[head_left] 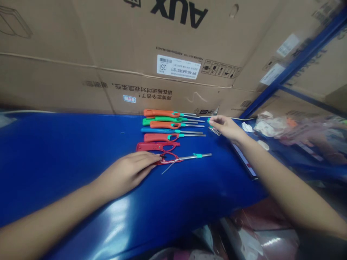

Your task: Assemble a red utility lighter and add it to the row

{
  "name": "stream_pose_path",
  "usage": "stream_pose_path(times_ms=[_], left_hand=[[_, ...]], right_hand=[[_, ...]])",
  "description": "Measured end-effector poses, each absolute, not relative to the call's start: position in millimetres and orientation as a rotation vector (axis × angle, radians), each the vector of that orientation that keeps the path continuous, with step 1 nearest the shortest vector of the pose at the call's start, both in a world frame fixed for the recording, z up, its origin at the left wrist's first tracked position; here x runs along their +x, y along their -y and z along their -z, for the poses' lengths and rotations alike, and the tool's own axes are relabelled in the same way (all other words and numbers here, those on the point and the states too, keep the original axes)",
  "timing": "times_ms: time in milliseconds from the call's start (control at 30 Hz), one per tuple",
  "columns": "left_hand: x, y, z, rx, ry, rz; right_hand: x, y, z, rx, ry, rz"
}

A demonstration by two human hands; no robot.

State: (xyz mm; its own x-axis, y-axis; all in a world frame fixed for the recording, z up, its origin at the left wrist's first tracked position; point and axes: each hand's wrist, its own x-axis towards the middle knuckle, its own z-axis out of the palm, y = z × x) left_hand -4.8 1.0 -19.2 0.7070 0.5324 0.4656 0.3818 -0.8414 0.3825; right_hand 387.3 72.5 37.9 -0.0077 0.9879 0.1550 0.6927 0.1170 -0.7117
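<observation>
My left hand (132, 168) lies at the handle end of an opened red utility lighter (168, 159), its fingers closed on the handle. A metal tube with a teal band (197, 155) and a thin loose wire (169, 168) extend from this lighter. Just above it rests a separate red handle shell (158, 146). At the far edge of the table, my right hand (225, 127) pinches a small teal plastic piece (209, 122). Beneath those fingertips is a small shiny metal object (214, 130), partly hidden; I cannot make out its kind.
Several utility lighters (161, 137) in red, blue, orange and green lie in a row on the blue table (81, 144). A large cardboard box (121, 43) stands behind. A flat dark-edged object (244, 160) lies under my right forearm; plastic bags (273, 124) are at right.
</observation>
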Motion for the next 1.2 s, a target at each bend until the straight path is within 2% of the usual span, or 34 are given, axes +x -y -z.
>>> stream_pose_path(times_ms=[133, 267, 400, 500, 800, 1000, 1200], left_hand=[[-5, -1, 19, 2.676, -0.706, -0.837], [-5, 0, 18, 2.668, -0.715, -0.833], [-3, 2, 16, 2.665, -0.717, -0.848], [-3, 3, 14, 2.665, -0.708, -0.834], [-1, 1, 13, 2.666, -0.703, -0.827], [-2, 2, 11, 2.698, -0.775, -0.813], [-1, 5, 12, 2.671, -0.88, -0.795]], right_hand=[[350, -49, -57, -1.445, 1.689, -0.909], [311, -28, -65, -1.025, 1.267, -1.576], [294, -24, -48, -0.936, 1.154, -1.694], [294, -25, -31, -1.008, 1.205, -1.618], [294, -14, -24, -1.097, 1.699, -1.06], [290, -3, -24, -1.193, 2.052, -0.401], [289, 1, -23, -1.034, 2.284, -0.099]])
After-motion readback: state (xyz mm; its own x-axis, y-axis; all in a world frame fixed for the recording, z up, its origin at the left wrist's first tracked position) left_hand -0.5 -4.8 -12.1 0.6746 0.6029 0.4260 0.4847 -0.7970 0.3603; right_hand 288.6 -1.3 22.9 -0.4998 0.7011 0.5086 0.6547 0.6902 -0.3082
